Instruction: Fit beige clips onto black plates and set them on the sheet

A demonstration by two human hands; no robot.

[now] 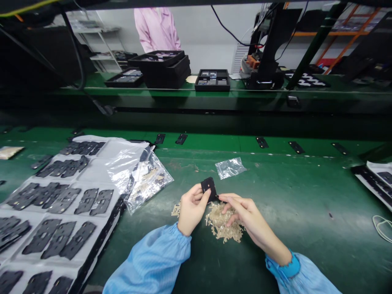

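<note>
Between the thumb and fingers of my left hand is a flat black plastic plate with small holes, held tilted up off the bench. My right hand reaches to the plate's lower right corner with thumb and index fingertip together; whatever they pinch is too small to make out. Its other fingers curl over a loose pile of small beige pieces. A few more beige pieces lie beside my left wrist, partly hidden by it.
A white compartment tray of black plates fills the left, with a clear bag of beige pieces on its edge. Beyond my hands lies a small clear bag. Black plates line the green strip. A person in pink stands behind black trays.
</note>
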